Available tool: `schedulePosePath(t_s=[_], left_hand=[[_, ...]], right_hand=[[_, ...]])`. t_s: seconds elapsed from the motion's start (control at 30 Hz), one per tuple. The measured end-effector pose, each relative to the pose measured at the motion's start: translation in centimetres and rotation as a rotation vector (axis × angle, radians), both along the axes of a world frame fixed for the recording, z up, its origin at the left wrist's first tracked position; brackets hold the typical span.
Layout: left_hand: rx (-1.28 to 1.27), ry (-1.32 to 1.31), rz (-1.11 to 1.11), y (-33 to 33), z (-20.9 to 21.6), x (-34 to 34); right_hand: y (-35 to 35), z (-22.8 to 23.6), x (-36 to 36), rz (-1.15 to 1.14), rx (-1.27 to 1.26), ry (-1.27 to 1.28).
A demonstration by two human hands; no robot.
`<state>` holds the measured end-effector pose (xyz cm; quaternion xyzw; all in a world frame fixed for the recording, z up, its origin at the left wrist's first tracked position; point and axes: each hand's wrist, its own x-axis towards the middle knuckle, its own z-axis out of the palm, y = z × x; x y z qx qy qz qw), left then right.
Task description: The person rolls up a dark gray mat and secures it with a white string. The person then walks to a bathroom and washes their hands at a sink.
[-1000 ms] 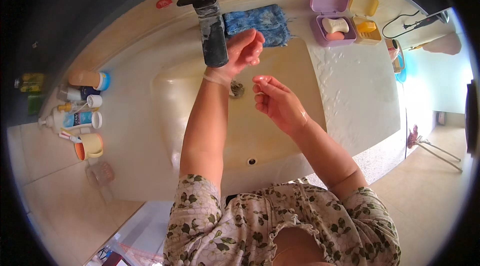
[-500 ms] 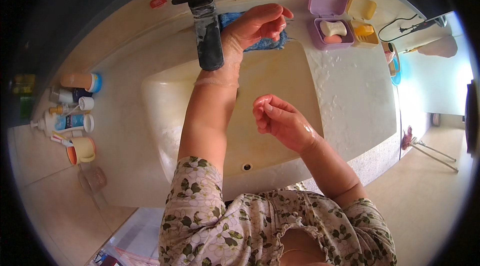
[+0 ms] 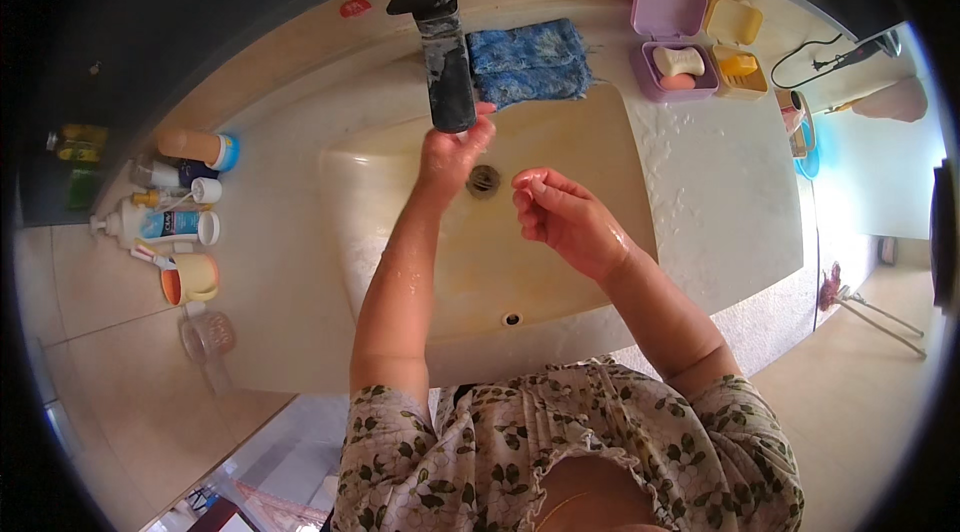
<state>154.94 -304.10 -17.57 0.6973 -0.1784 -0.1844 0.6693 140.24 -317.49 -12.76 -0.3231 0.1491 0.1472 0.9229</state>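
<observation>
My left hand (image 3: 452, 160) is wet and sits right under the spout of the black faucet (image 3: 448, 72). The spout covers part of its fingers, so their pose is hard to read; a fingertip shows just right of the spout. My right hand (image 3: 568, 219) hovers over the cream sink basin (image 3: 585, 282), to the right of the metal drain (image 3: 484, 180). Its wet fingers are curled in with the thumb against them, and nothing shows in them. Water beads cling to my left forearm. A folded blue cloth (image 3: 530, 62) lies behind the basin, beside the faucet.
Back right on the wet counter (image 3: 715, 192), a purple soap box (image 3: 675, 72) and a yellow soap box (image 3: 740, 72) stand with lids raised, soap inside. Along the left edge are a pump bottle (image 3: 165, 224), a cup (image 3: 192, 279) and several other containers.
My left arm has drawn back toward me, bringing the hand from over the blue cloth to under the spout. The foam band at its wrist no longer shows. My right hand stays curled.
</observation>
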Motion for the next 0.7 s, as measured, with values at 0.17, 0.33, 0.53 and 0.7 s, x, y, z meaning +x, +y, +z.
schedulePosePath(t_s=[0.17,0.33,0.53,0.7], left_hand=[[0.507,-1.097,0.044,0.0,0.5,-0.3],[-0.096,-0.155,0.175,-1.0,-1.9,-0.5],[-0.872,0.816,0.147,-2.2,-1.7,0.8],[-0.774,0.845,0.141,-3.2,-0.1,0.9]], right_hand=[[0.3,0.3,0.3,-0.011,-0.011,0.007],[0.3,-0.3,0.3,-0.046,0.003,0.026],[-0.1,-1.0,0.7,-0.135,0.044,0.055],[0.1,-1.9,2.3,-0.272,-0.002,0.123]])
